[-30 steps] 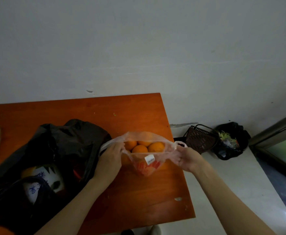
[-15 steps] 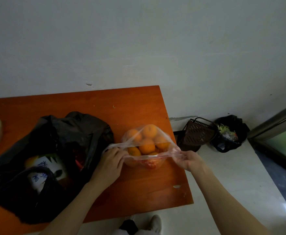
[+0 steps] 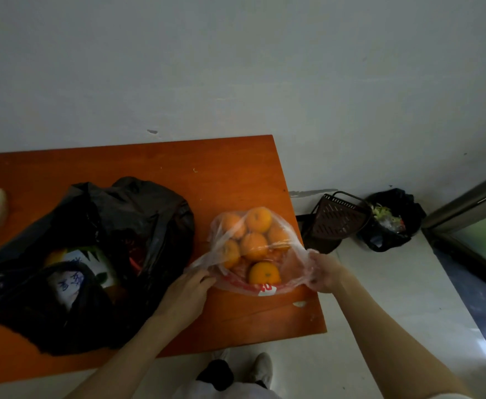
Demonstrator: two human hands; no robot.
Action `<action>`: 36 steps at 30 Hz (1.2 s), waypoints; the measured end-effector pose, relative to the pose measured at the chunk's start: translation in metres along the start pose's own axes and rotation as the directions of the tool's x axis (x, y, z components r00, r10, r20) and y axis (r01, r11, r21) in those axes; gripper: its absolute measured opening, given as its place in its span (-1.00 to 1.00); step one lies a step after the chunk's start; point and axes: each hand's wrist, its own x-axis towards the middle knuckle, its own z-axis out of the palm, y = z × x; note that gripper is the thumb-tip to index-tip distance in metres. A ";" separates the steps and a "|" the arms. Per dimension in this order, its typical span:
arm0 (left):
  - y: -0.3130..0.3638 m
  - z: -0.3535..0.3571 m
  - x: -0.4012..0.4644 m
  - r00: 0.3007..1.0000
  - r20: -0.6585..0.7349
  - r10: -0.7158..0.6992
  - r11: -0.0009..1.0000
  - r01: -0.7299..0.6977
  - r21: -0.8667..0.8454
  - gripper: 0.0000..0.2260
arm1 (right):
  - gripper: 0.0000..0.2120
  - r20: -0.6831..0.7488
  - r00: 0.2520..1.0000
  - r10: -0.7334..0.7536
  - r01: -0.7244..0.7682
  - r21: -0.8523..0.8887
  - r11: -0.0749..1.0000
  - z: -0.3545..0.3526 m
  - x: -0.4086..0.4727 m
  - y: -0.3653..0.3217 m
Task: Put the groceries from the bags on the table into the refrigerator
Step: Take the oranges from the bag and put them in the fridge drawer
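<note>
Left hand and right hand each pinching a rim of clear orange bag, mouth stretched wide over table

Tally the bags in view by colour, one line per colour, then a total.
Clear bag, holding oranges, gripped by the left hand and right hand: 1
Black bags, one on the table, one on the floor: 2
Total: 3
</note>
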 end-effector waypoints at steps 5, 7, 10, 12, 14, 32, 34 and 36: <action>0.029 -0.018 0.028 0.961 -0.267 -0.073 0.995 0.087 0.039 -0.77 | -0.63 -0.345 0.639 -0.688 0.402 -0.612 0.681 -0.007 0.010 -0.004; 0.034 -0.018 0.037 0.945 -0.320 -0.063 0.989 0.103 0.110 -0.71 | -0.62 -0.160 0.316 -0.935 0.472 -0.828 0.301 0.002 -0.005 -0.006; 0.037 -0.017 0.047 0.942 -0.333 -0.048 0.975 0.117 0.191 -0.58 | -0.62 0.072 0.112 -0.991 0.488 -0.873 -0.008 0.017 -0.024 -0.004; 0.037 -0.018 0.055 0.944 -0.314 -0.098 0.968 0.164 0.192 -0.48 | -0.60 0.257 0.162 -0.953 0.442 -0.882 -0.163 0.029 -0.026 -0.001; 0.036 -0.020 0.064 0.946 -0.271 -0.177 0.955 0.231 0.183 -0.41 | -0.53 0.422 0.295 -0.857 0.383 -0.874 -0.299 0.040 -0.018 0.000; -0.003 -0.052 0.152 0.437 0.707 -0.556 -0.388 0.616 -0.686 -0.75 | -0.78 0.345 0.923 -0.172 0.262 -0.236 0.936 0.037 0.021 -0.063; -0.015 -0.052 0.159 0.412 0.770 -0.488 -0.460 0.628 -0.628 -0.82 | -0.74 0.276 0.928 -0.250 0.320 -0.248 0.914 0.040 0.032 -0.070; -0.022 -0.049 0.160 0.411 0.789 -0.457 -0.395 0.701 -0.594 -0.88 | -0.74 0.178 0.918 -0.356 0.397 -0.342 0.852 0.045 0.040 -0.074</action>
